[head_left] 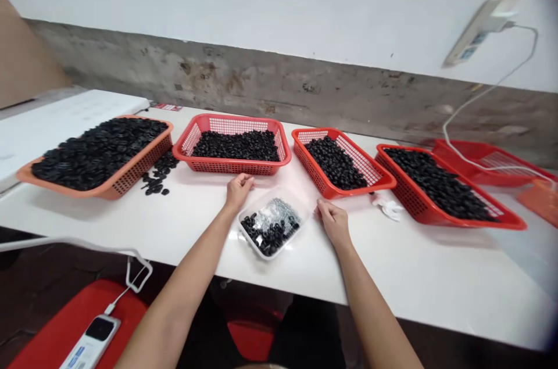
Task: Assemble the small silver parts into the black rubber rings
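Over on the right, a white cable [496, 168] is trailing across the back red basket [462, 154], and a crumpled white scrap [391, 209] is lying between two baskets. Loose black pieces [153, 187] are spilling beside the heaped orange basket [135, 167]! Three red baskets, middle [231, 167], angled [314, 168] and long [410, 197], are all holding black pieces. And here's the clear tub [301, 204], sitting on the white table between the hands, carrying silvery bits and black rings. Left hand [239, 192] and right hand [333, 221] are flanking it, fingers bending inward; whether they're pinching anything, I can't tell.
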